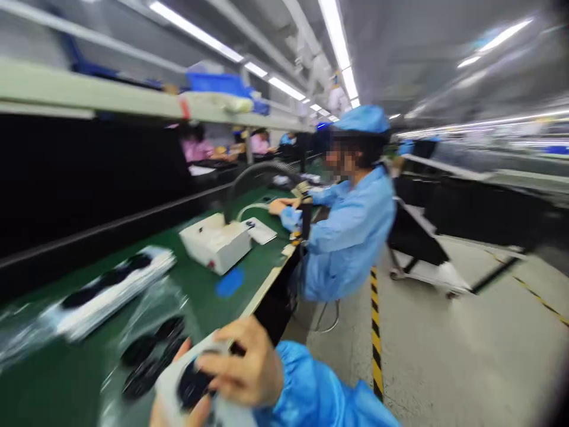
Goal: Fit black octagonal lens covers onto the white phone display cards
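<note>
Right hand: your right hand [244,369], in a blue sleeve [311,391], lies on top of the white part [165,382], fingers curled and clamped on it.
Left hand: your left hand [202,410] is under the same part at the bottom edge of the view and mostly cut off. One finger comes up over the part's far edge, so it grips from below.
White part: you hold it between both hands, low in the view, over the near edge of the table [66,379]. It is pale and rounded, with a black disc [192,385] set in its face, just under your right fingers.
Bag: a clear bag [153,332] lies on the table just beyond your hands, with dark round pieces showing inside it.
Tray: a white tray [111,290] of black discs lies farther left on the table, apart from the bag.
Box: a white box [216,243] stands further along the table, a black hose [249,177] arching over it. A blue patch [230,281] marks the table in front of it.
Co-worker: a person in a blue coat [351,237] and blue cap [362,118] stands at the table beyond the box, one hand [279,206] over the table.
Shelf: a shelf [89,98] runs above the table and carries a blue bin [217,83].
Floor: a yellow and black stripe [376,338] runs along the floor beside the table. A cart [422,261] stands behind the co-worker.
Writing: the blur is too strong for you to read any label or brand.
</note>
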`<state>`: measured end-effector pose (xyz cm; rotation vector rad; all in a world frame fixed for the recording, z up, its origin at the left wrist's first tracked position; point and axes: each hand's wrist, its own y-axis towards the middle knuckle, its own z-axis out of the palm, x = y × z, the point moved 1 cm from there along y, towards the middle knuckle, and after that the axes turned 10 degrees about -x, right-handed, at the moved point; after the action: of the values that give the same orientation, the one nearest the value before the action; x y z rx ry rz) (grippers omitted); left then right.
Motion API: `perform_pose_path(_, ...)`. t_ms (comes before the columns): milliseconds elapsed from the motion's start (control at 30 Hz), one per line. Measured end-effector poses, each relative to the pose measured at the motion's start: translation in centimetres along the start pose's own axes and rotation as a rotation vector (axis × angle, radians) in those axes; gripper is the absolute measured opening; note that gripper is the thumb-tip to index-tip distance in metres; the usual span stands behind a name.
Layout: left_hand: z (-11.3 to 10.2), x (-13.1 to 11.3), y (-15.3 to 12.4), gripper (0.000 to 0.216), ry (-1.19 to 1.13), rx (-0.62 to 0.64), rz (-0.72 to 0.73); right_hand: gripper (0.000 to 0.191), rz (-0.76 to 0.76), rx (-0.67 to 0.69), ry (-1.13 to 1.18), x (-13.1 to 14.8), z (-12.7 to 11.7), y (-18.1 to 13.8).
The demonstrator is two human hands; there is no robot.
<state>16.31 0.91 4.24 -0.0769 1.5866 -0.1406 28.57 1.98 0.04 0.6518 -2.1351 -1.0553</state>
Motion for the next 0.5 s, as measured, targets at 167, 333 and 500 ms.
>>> perform_pose_path(167, -1.6, 2.4, -1.3, 0.081, -0.295, -0.147, -0.191, 0.035, -0.042, 0.047, 0.139, -0.5, -0.2, 0.8)
perform_pose_path(333, -2.2, 2.8, -0.4, 0.078, -0.457, -0.062, -0.354, 0.03, -0.085, 0.099, 0.174, -0.6, 0.2, 2.1)
perform_pose_path(500, -3.1, 3.9, 0.2, 0.073, -0.275, -0.006, -0.241, 0.014, 0.099, 0.017, 0.225, -0.8, 0.9, 3.4)
